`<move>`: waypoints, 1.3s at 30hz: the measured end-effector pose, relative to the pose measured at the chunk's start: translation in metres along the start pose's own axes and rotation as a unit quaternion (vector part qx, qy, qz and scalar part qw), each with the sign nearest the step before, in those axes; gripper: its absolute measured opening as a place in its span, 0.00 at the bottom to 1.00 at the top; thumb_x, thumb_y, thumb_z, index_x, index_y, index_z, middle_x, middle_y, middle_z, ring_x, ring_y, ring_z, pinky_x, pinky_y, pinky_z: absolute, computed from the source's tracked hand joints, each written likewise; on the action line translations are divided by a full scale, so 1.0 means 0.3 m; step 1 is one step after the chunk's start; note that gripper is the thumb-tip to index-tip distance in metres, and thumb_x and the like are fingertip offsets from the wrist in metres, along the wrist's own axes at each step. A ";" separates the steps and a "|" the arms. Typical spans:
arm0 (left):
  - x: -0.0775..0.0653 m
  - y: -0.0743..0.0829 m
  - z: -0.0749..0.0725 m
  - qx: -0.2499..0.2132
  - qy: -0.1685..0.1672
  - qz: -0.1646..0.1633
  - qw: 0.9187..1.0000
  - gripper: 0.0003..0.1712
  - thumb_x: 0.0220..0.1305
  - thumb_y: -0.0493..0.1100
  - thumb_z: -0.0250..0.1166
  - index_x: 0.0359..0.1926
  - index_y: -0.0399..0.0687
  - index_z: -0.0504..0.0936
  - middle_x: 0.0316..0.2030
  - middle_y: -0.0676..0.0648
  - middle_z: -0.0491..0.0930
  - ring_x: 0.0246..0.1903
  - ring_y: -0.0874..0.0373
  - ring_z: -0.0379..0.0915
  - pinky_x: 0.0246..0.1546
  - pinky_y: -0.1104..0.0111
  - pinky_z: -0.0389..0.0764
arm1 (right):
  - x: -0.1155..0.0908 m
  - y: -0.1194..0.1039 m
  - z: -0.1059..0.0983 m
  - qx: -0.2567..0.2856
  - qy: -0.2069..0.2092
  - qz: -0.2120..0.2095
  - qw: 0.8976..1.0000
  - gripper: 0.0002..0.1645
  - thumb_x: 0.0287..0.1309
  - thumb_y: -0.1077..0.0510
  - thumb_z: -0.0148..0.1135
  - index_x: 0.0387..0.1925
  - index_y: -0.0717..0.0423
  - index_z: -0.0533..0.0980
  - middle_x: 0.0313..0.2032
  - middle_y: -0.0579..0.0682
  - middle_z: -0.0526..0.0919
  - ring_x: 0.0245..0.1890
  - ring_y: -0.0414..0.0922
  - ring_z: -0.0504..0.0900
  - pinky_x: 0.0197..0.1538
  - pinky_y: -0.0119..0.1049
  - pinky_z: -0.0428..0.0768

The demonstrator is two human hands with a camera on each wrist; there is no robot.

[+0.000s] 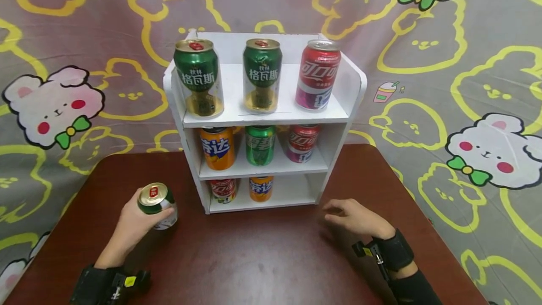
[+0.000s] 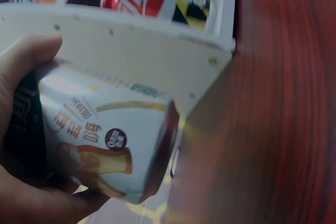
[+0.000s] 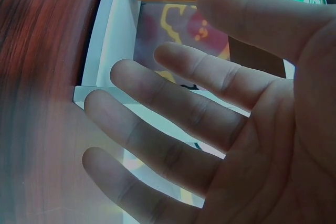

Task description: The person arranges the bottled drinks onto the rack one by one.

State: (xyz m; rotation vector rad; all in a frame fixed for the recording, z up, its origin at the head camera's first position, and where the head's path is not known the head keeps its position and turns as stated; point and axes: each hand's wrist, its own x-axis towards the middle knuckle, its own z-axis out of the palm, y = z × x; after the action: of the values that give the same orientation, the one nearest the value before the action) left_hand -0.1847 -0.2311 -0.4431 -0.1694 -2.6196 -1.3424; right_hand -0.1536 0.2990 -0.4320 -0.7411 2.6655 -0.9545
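Note:
My left hand [image 1: 134, 222] grips a green and white drink can [image 1: 157, 206] with a gold top, to the left of the white shelf [image 1: 267, 119]. In the left wrist view, thumb and fingers wrap the green end of that can [image 2: 105, 129], while its white side with a printed glass shows. To the right of the shelf's foot, my right hand [image 1: 357, 218] holds nothing. Its fingers [image 3: 163, 90] are spread and slightly bent in the right wrist view, near the shelf's lower corner. Whether they touch the shelf, I cannot tell.
On the top tier stand two green-gold cans [image 1: 262, 76] and a red cola can [image 1: 318, 76]. Orange [image 1: 218, 148], green [image 1: 260, 145] and red [image 1: 302, 143] cans fill the middle tier. Below are a red can [image 1: 223, 190] and an orange can [image 1: 260, 188]. Brown table [image 1: 262, 253] lies underneath.

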 end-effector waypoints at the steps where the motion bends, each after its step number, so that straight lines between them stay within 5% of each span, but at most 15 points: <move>1: -0.007 0.009 0.002 -0.004 -0.008 0.007 1.000 0.43 0.47 0.44 0.76 0.60 0.34 0.64 0.48 0.36 0.74 0.41 0.64 0.70 0.34 0.78 0.72 | 0.000 0.001 -0.001 -0.001 0.000 -0.002 1.000 0.20 0.65 0.51 0.57 0.49 0.62 0.76 0.44 0.54 0.81 0.43 0.42 0.81 0.41 0.35 0.80; 5: -0.031 0.044 0.018 -0.025 -0.036 0.033 0.998 0.42 0.44 0.41 0.78 0.58 0.36 0.67 0.46 0.39 0.76 0.38 0.72 0.70 0.35 0.76 0.74 | 0.000 0.002 -0.004 -0.003 0.002 -0.003 1.000 0.20 0.65 0.50 0.57 0.48 0.62 0.76 0.44 0.54 0.81 0.43 0.43 0.81 0.41 0.36 0.80; 19: -0.117 0.164 0.074 -0.062 -0.100 0.097 0.988 0.40 0.37 0.41 0.81 0.53 0.39 0.72 0.40 0.48 0.78 0.37 0.65 0.74 0.36 0.72 0.76 | -0.003 0.003 -0.002 0.002 -0.002 -0.001 1.000 0.20 0.65 0.50 0.56 0.50 0.62 0.76 0.45 0.56 0.81 0.44 0.45 0.81 0.42 0.36 0.80; 26: -0.133 0.250 0.128 -0.108 -0.136 0.131 0.976 0.40 0.36 0.42 0.81 0.53 0.41 0.72 0.42 0.49 0.79 0.40 0.63 0.76 0.40 0.72 0.77 | -0.006 0.008 0.001 0.003 -0.002 -0.008 1.000 0.20 0.65 0.52 0.57 0.49 0.63 0.76 0.45 0.56 0.81 0.43 0.44 0.82 0.41 0.36 0.80; 32: -0.128 0.324 0.191 -0.143 -0.174 0.147 0.963 0.39 0.37 0.42 0.81 0.52 0.43 0.73 0.41 0.51 0.80 0.41 0.61 0.77 0.43 0.69 0.77 | -0.003 0.003 0.001 0.003 -0.004 -0.003 1.000 0.19 0.65 0.52 0.57 0.49 0.62 0.76 0.45 0.56 0.81 0.44 0.45 0.82 0.42 0.36 0.80; 39: -0.119 0.386 0.266 -0.158 -0.197 0.134 0.958 0.40 0.36 0.45 0.81 0.53 0.45 0.73 0.41 0.52 0.80 0.41 0.60 0.77 0.44 0.68 0.76 | 0.001 0.001 0.000 0.004 -0.003 -0.007 1.000 0.20 0.65 0.51 0.57 0.49 0.63 0.76 0.45 0.56 0.81 0.44 0.45 0.81 0.42 0.37 0.80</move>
State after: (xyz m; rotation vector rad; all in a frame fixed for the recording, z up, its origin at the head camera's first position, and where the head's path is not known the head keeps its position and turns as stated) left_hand -0.1375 -0.0992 -0.4051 -0.8883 -2.5220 -1.7613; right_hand -0.1540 0.2989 -0.4322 -0.7602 2.6540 -0.9633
